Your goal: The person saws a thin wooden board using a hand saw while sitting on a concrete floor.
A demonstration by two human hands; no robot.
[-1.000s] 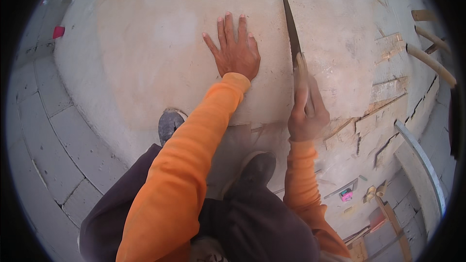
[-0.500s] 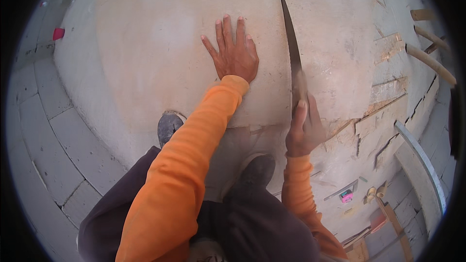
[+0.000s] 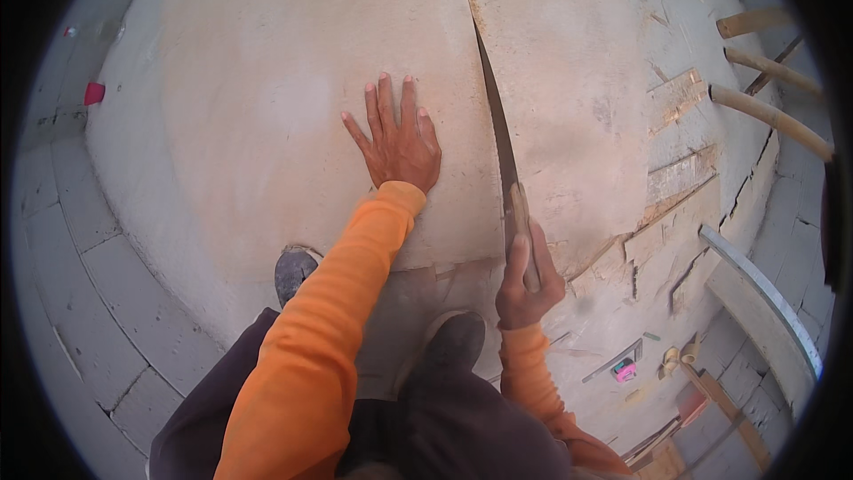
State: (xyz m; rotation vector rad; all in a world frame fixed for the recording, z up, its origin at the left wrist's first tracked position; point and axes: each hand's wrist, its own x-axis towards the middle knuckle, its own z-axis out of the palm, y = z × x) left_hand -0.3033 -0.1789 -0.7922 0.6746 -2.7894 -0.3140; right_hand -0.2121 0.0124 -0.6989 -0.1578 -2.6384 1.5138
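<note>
A pale, worn sheet of board (image 3: pixel 267 151) lies in front of me. My left hand (image 3: pixel 400 147) rests flat on it with the fingers spread. To the right, my right hand (image 3: pixel 526 293) is closed round the wooden handle of a handsaw. The dark, tapering blade of the handsaw (image 3: pixel 499 120) points away from me along a straight cut line in the board. A thin line with brownish dust runs on past the blade's tip. My palm hides part of the handle.
My shoes (image 3: pixel 458 338) stand at the board's near edge. Rightward are broken board pieces (image 3: pixel 680 173), wooden poles (image 3: pixel 769 116), a metal-edged plank (image 3: pixel 764 302), a pink tape measure (image 3: pixel 625 371) and tape rolls (image 3: pixel 680 357). A pink cup-like object (image 3: pixel 94 93) sits far left, beside grey blocks.
The whole view has shifted, so both hands and the saw appear lower and further left. My right hand, blurred by motion before, is sharper now. The left hand keeps its place on the board.
</note>
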